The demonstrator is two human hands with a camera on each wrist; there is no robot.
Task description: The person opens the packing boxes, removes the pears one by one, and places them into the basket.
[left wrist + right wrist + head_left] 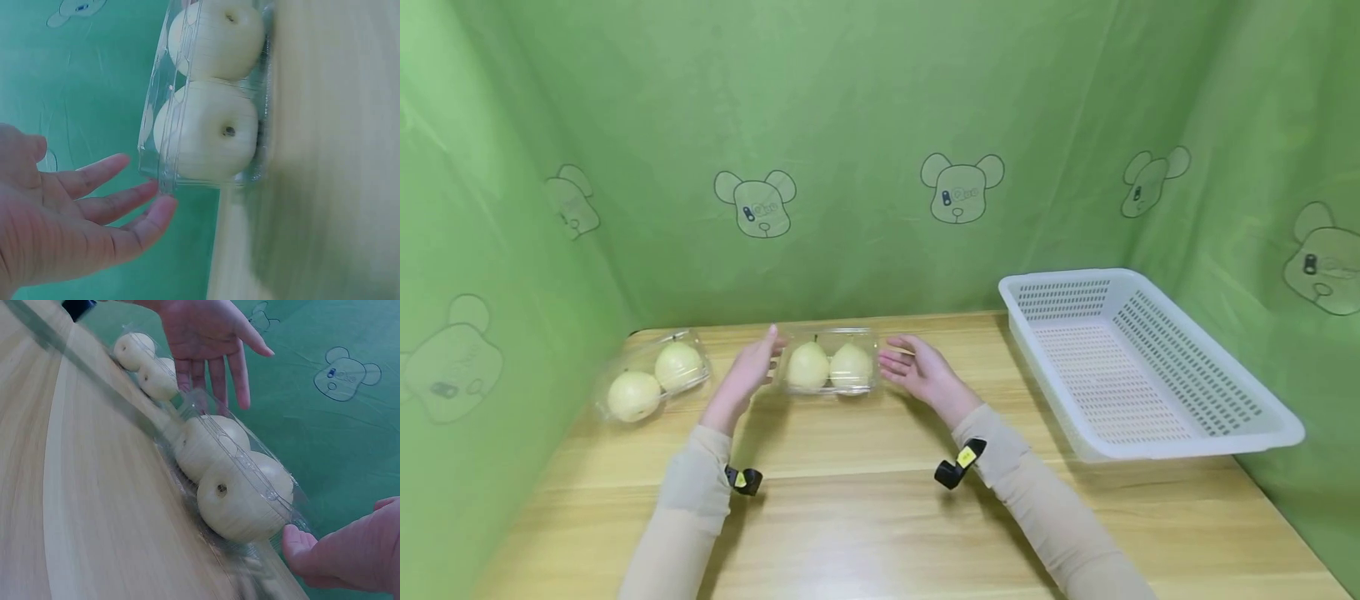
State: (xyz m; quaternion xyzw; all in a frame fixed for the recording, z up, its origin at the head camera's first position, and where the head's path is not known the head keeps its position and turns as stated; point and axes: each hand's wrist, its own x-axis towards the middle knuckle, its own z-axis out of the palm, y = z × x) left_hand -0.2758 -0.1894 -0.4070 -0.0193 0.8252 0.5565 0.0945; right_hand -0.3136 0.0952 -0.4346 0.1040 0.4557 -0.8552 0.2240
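Observation:
A clear plastic clamshell box [842, 333] with two pale yellow pears [808, 367] inside lies on the table, between the two hands. My left hand [748, 371] is at the box's left end, fingers extended; in the left wrist view its fingertips [164, 209] come right up to the box's corner. At the opposite end, my right hand [925, 371] faces the box with its fingers loosely bent and the palm turned inward. The right wrist view shows the right fingertips [292, 540] close by the box's near end. Neither hand grips anything.
Another clear box [698, 337] holding two pears [634, 396] sits at an angle at the table's left back. On the right stands a white perforated plastic basket [1075, 417]. Green curtains [865, 267] with bear-head prints enclose the wooden table [850, 517] at the back and sides.

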